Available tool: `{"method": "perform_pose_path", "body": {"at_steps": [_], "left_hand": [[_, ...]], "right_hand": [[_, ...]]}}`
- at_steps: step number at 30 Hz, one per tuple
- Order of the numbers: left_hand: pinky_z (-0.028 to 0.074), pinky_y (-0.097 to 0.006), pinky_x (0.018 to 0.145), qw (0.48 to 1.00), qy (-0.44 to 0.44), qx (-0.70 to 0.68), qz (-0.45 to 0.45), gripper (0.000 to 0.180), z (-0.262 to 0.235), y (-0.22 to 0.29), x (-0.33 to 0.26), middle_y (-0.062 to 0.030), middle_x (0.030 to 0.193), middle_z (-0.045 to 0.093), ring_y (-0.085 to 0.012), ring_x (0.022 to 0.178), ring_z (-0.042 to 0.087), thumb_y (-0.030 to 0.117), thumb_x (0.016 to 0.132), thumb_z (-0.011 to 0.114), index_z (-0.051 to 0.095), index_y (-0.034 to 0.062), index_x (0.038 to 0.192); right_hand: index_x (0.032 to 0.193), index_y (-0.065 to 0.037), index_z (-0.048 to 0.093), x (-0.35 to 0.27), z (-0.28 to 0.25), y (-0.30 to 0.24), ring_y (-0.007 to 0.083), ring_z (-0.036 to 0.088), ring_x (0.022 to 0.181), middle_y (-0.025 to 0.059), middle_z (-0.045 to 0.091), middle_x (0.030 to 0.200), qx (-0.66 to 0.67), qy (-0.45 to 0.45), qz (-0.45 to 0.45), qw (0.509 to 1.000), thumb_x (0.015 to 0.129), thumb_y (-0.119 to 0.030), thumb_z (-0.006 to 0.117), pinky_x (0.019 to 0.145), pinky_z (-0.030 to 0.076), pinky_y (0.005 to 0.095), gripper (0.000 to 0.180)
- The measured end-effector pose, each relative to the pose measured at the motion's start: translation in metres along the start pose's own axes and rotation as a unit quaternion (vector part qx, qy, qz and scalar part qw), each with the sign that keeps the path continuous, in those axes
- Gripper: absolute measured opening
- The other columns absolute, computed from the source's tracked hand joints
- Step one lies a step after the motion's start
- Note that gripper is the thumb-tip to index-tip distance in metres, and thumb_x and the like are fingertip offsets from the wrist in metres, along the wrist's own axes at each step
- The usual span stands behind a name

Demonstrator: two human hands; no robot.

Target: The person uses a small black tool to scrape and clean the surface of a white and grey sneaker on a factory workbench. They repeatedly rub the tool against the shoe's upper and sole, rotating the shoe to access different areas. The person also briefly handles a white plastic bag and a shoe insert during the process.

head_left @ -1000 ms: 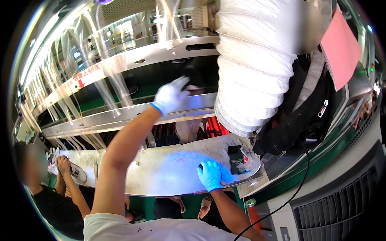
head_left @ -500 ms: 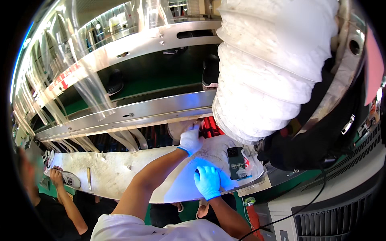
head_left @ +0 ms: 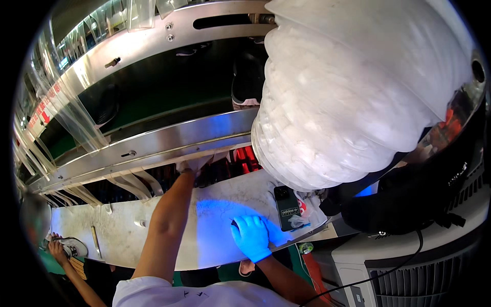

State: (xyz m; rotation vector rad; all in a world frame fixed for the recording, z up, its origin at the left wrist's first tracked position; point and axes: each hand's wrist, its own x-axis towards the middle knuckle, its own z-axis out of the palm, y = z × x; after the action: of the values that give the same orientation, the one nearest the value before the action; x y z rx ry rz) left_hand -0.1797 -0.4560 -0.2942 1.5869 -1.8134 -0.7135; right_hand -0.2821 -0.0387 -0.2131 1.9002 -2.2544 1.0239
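Note:
My left hand (head_left: 188, 165) reaches in under the steel rail, over the dark roller conveyor (head_left: 169, 176). A pale piece (head_left: 207, 159), whose kind I cannot make out, shows beside it; the rail and blur hide the fingers. On the worn white worktable (head_left: 123, 220) rests my right hand (head_left: 250, 238), in a knitted glove lit blue by a patch of light. Its fingers are curled, and a small dark thing shows at the thumb side. Right of that hand lies a dark phone (head_left: 287, 207), with a crumpled clear plastic bag (head_left: 302, 217) against it.
A thick white ribbed duct (head_left: 348, 112) hangs at the right. Dark shoes (head_left: 249, 77) stand behind the steel rail (head_left: 169, 146). Clear plastic strips (head_left: 76, 120) hang at the left. A wooden-handled tool (head_left: 95, 240) lies on the table. Another person's hand (head_left: 57, 250) touches a shoe (head_left: 75, 247).
My left hand has moved left and farther under the rail, along with the pale piece. The view has shifted. My right hand stays on the table, in much the same curled pose.

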Motion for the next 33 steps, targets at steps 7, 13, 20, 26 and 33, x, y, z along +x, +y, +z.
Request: {"method": "perform_pose_path", "body": {"at_steps": [7,13,20,26,33], "left_hand": [[0.046,-0.053,0.122,0.995,0.017,0.084,-0.057,0.067,-0.176,-0.075,0.020,-0.0232,0.154,0.062,-0.0412,0.144,0.059,0.050,0.105,0.065,0.059,0.0070,0.155],[0.051,-0.056,0.115,0.948,-0.008,0.317,-0.027,0.069,-0.223,-0.097,-0.026,-0.0250,0.146,0.068,-0.0445,0.137,0.064,0.048,0.099,0.073,0.061,0.0044,0.151],[0.057,-0.050,0.109,0.966,-0.128,0.147,0.168,0.064,-0.061,0.048,-0.078,-0.0187,0.141,0.073,-0.0375,0.129,0.071,0.052,0.096,0.076,0.067,0.0117,0.145],[0.055,-0.051,0.107,0.948,-0.070,0.098,0.294,0.050,0.068,0.085,-0.036,-0.0157,0.143,0.068,-0.0354,0.127,0.069,0.043,0.106,0.065,0.067,0.0118,0.144],[0.060,-0.045,0.096,0.954,-0.088,-0.286,-0.014,0.044,0.030,0.094,-0.028,-0.0135,0.122,0.075,-0.0323,0.113,0.074,0.025,0.098,0.074,0.071,0.0066,0.138]], "right_hand": [[0.115,-0.013,0.078,0.003,0.009,-0.004,0.0376,0.069,0.099,0.0106,0.076,0.104,0.007,-0.011,-0.005,1.000,0.093,-0.028,0.081,0.092,0.054,0.0529,0.027],[0.113,-0.013,0.079,0.003,0.006,-0.011,0.0382,0.069,0.102,0.0119,0.076,0.107,-0.020,-0.003,0.001,1.000,0.092,-0.029,0.081,0.093,0.054,0.0534,0.026],[0.114,-0.013,0.080,0.004,0.005,-0.010,0.0382,0.069,0.103,0.0127,0.076,0.109,-0.022,0.021,-0.007,1.000,0.091,-0.029,0.083,0.095,0.054,0.0528,0.028],[0.115,-0.013,0.081,0.002,0.007,-0.009,0.0383,0.070,0.103,0.0129,0.076,0.109,-0.006,0.014,-0.012,1.000,0.092,-0.030,0.083,0.095,0.054,0.0527,0.029],[0.116,-0.013,0.080,0.003,0.003,-0.007,0.0385,0.070,0.102,0.0135,0.076,0.107,-0.006,0.009,-0.016,1.000,0.095,-0.030,0.080,0.093,0.055,0.0530,0.027]]}}
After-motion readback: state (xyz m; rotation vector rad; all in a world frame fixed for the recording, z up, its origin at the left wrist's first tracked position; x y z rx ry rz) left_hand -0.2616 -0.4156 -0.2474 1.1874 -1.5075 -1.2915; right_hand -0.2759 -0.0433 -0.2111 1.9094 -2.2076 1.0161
